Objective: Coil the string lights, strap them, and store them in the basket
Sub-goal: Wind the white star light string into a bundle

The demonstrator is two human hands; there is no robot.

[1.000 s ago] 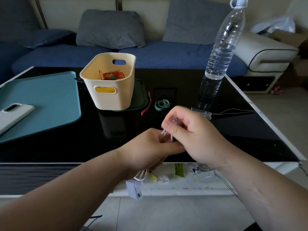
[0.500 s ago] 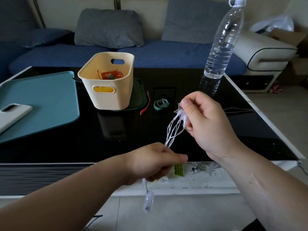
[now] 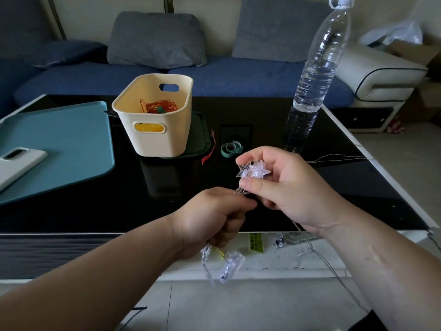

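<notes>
one basket (image 3: 164, 130), two straps (image 3: 231, 148); right hand (image 3: 286, 187) is pinching star lights (image 3: 253, 170), left hand (image 3: 210, 220) is gripping the wires.

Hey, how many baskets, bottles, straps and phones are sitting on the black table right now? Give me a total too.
Baskets: 1, the cream basket
Bottles: 1, the clear water bottle
Straps: 2, the green strap and the red strap
Phones: 1, the white phone
Total: 5
</notes>
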